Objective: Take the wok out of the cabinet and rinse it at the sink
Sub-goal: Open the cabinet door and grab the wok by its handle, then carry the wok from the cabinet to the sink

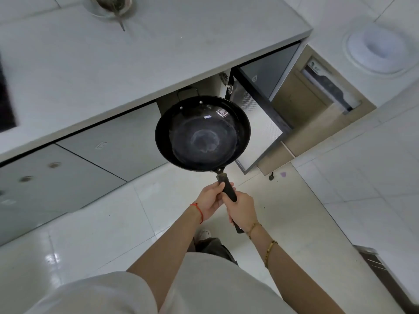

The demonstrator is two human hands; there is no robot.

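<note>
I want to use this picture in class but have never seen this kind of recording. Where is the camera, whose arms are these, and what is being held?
The one picture comes from a wide-angle camera worn on a person's head, looking down, so the arms entering from below are the wearer's own. Both hands grip the long handle of a dark wok: the left hand higher up, the right hand below it. The wok is empty and held in the air above the tiled floor. Behind it a cabinet door stands open under a pale counter. No sink shows here.
</note>
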